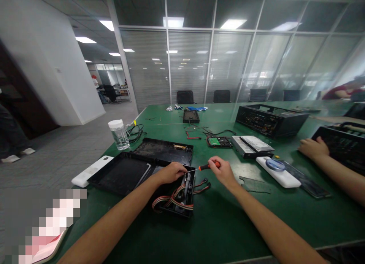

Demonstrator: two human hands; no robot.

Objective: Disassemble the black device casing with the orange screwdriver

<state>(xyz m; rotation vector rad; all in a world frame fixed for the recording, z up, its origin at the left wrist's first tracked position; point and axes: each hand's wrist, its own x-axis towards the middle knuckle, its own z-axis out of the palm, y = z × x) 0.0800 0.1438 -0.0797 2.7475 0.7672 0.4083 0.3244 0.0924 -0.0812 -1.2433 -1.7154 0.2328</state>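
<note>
My right hand [222,172] grips a screwdriver [204,167] with an orange and black handle, its thin shaft pointing left. The tip reaches the fingers of my left hand [172,172], which are pinched together at the right part of an open black metal case [119,172]. What those fingers pinch, if anything, is too small to make out. Below them, ribbon-like bundles of coloured wires [173,197] loop out of the case, and some black connectors [205,182] lie on the green table just right of it. Behind stands a flat black cover or panel [165,150].
On the left are a clear bottle [119,135], black cables [137,134] and a white device [92,171]. Rightward lie a hard drive [219,141], silver drives [252,145], a white power bank-like object [278,173] and black computer cases [268,119]. Another person's hand [313,148] touches one case.
</note>
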